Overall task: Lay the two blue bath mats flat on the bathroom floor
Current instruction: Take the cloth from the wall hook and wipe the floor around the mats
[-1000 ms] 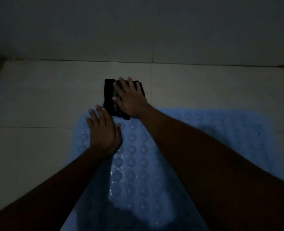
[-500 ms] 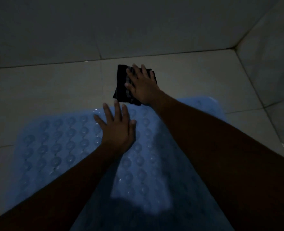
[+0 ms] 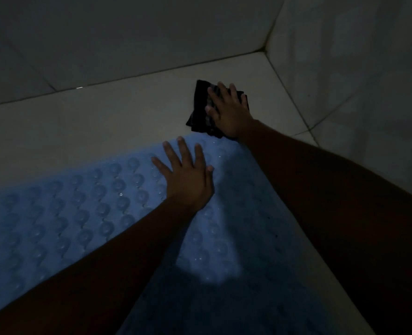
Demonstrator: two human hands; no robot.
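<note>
Right hand (image 3: 229, 112) and dark cloth (image 3: 198, 117) nearer corner (image 3: 264, 51), left hand (image 3: 188, 180) on bubbled blue mat (image 3: 79, 213), all fingers spread

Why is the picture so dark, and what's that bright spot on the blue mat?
Head view: the light is dim all over; the arms shadow much of the blue bath mat, leaving one brighter patch between them; tiny glints dot its bumps.

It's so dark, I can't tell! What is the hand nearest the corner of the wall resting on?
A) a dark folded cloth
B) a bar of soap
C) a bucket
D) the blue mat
A: the right hand lies flat with straight fingers on a dark folded cloth, while the left hand presses the blue mat.
</note>
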